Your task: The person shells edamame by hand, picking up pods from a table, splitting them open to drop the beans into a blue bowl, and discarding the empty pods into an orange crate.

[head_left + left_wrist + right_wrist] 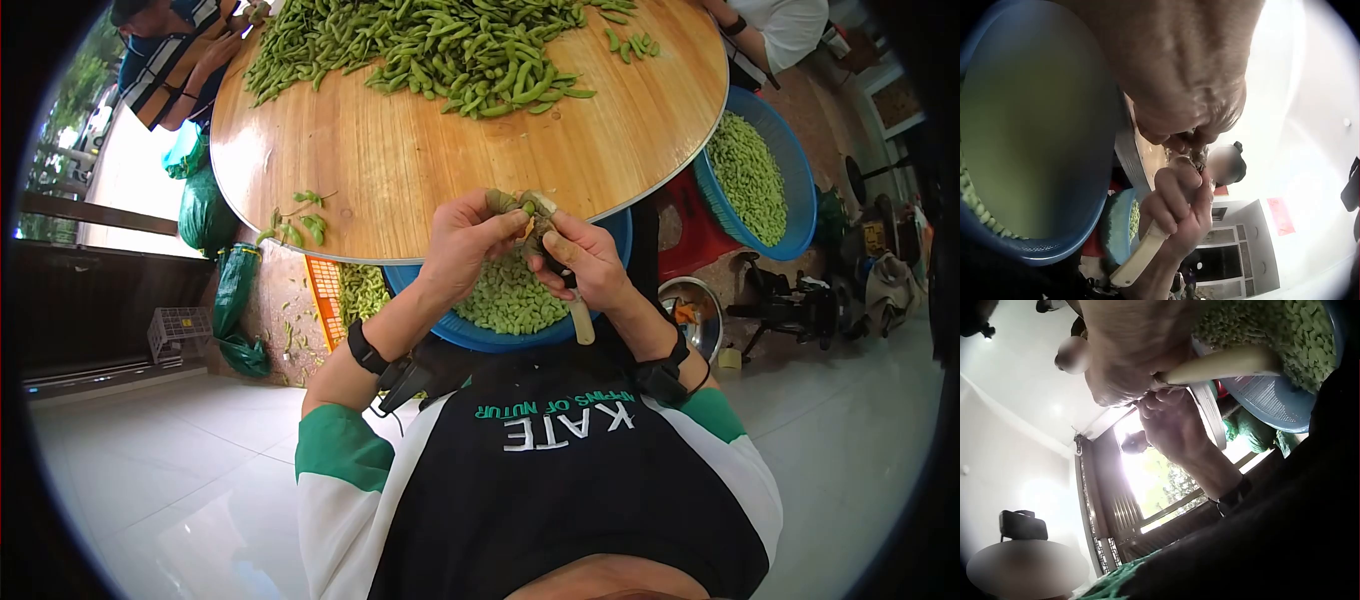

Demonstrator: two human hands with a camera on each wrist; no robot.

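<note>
Both hands meet over the table's near edge. My left hand [460, 245] pinches a small green pod [528, 208] between thumb and fingers, close against the right fingertips. In my right hand [588, 262] is a tool with a cream handle [581, 322], shaped like a small knife's; its other end is hidden in the grip. The handle [1141, 259] slants out below the curled right fingers in the left wrist view. Brownish coverings wrap some fingertips. Beneath the hands, a blue basin [437, 325] holds shelled green beans [515, 300].
A heap of green pods [440, 50] covers the far part of the round wooden table [400, 150]. A leafy sprig [300, 218] lies at its left. Around it are an orange crate [325, 295], another blue basin [805, 190] of beans, a metal bowl [705, 310] and two other people.
</note>
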